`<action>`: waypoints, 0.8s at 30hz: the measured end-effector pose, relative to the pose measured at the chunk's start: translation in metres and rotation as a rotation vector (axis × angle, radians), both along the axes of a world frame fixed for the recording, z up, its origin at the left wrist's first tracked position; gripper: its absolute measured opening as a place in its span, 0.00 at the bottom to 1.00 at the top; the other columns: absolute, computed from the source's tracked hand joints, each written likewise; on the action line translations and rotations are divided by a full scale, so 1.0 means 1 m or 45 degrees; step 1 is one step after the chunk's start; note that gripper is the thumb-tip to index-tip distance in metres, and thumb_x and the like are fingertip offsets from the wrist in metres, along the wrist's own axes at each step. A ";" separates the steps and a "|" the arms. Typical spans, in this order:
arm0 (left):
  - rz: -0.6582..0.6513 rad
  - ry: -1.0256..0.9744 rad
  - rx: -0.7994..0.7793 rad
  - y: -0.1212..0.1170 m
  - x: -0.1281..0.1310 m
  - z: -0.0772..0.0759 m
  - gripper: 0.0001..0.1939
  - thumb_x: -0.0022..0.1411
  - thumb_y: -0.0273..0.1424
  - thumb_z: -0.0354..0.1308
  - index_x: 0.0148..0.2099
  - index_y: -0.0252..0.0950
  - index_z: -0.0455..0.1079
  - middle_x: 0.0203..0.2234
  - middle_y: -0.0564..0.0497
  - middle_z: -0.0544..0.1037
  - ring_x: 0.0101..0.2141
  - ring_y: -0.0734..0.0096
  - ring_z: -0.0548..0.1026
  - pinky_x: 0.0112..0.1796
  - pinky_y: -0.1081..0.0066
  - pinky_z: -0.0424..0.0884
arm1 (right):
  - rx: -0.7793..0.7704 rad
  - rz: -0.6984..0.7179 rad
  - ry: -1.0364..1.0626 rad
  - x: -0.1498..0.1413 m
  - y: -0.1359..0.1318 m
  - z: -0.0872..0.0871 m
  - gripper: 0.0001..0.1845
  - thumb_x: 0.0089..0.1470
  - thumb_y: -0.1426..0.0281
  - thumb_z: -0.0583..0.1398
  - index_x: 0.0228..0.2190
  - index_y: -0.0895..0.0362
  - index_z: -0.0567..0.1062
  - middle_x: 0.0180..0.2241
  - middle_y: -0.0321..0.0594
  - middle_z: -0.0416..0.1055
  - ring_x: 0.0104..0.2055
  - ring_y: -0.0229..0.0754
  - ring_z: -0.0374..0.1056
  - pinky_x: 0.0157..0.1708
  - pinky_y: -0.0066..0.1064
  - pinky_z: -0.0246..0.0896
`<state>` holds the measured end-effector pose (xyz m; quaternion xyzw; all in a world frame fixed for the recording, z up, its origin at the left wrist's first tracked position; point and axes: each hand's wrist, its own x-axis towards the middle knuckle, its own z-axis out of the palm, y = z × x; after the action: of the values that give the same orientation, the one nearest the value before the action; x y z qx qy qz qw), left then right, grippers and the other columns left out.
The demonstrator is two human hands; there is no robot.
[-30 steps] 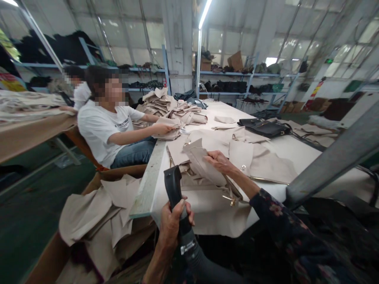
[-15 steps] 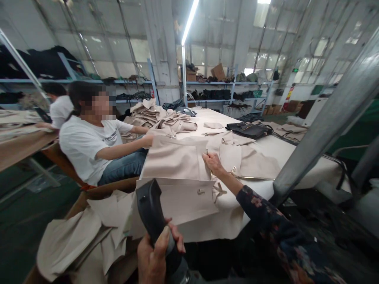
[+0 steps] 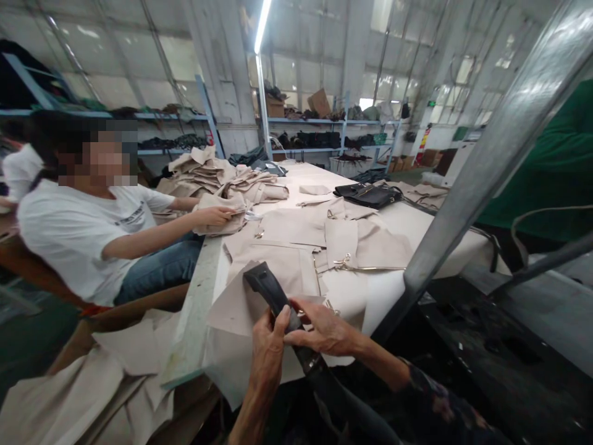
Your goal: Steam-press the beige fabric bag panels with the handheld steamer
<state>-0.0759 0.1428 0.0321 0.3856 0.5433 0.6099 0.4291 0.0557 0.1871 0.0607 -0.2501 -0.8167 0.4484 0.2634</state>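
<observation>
My left hand (image 3: 267, 349) is closed around a long, curved black strap (image 3: 269, 284) with small metal fittings near its middle. My right hand (image 3: 327, 327) has its fingers and thumb closed on the same strap, just right of the left thumb. The strap's wide end points up and away; its other end runs down toward my body. Under and beyond it, a beige bag piece (image 3: 278, 262) lies at the table edge, partly hidden by the strap and my hands. Another beige piece with a metal clasp (image 3: 296, 225) lies behind.
A seated person (image 3: 92, 235) on the left handles a beige piece. Beige pieces (image 3: 199, 167) are heaped behind, and more fill a box (image 3: 125, 315) at lower left. A black bag (image 3: 368, 193) lies on the table (image 3: 303, 173). A slanted metal post (image 3: 482, 167) stands right.
My right hand has left the beige piece and come back to the black strap beside my left hand. The bag piece's front flap has shifted. The view has swung right.
</observation>
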 end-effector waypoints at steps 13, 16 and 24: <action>0.175 1.575 0.180 0.042 -0.057 -0.074 0.14 0.61 0.29 0.47 0.45 0.31 0.69 0.47 0.36 0.69 0.50 0.51 0.67 0.51 0.53 0.65 | -0.589 -0.037 0.186 0.019 0.009 0.010 0.18 0.37 0.79 0.60 0.35 0.57 0.67 0.28 0.33 0.70 0.25 0.37 0.69 0.23 0.24 0.66; 0.002 1.861 0.099 0.049 -0.066 -0.065 0.13 0.63 0.31 0.47 0.43 0.31 0.69 0.42 0.37 0.71 0.46 0.53 0.70 0.48 0.56 0.67 | -0.561 -0.195 0.136 0.054 0.016 0.019 0.13 0.43 0.74 0.61 0.34 0.58 0.66 0.22 0.31 0.70 0.20 0.36 0.67 0.20 0.24 0.64; -0.189 1.879 0.377 0.192 -0.058 -0.002 0.14 0.61 0.25 0.45 0.45 0.33 0.69 0.40 0.41 0.75 0.42 0.60 0.73 0.45 0.64 0.68 | -0.638 -0.454 0.036 0.083 0.068 0.006 0.05 0.47 0.71 0.59 0.24 0.58 0.66 0.16 0.33 0.68 0.16 0.37 0.66 0.16 0.25 0.62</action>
<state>-0.1340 0.3347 0.0303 0.7832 0.5744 0.2297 -0.0622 0.1389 0.2554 0.0671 -0.4402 -0.6203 0.5860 0.2793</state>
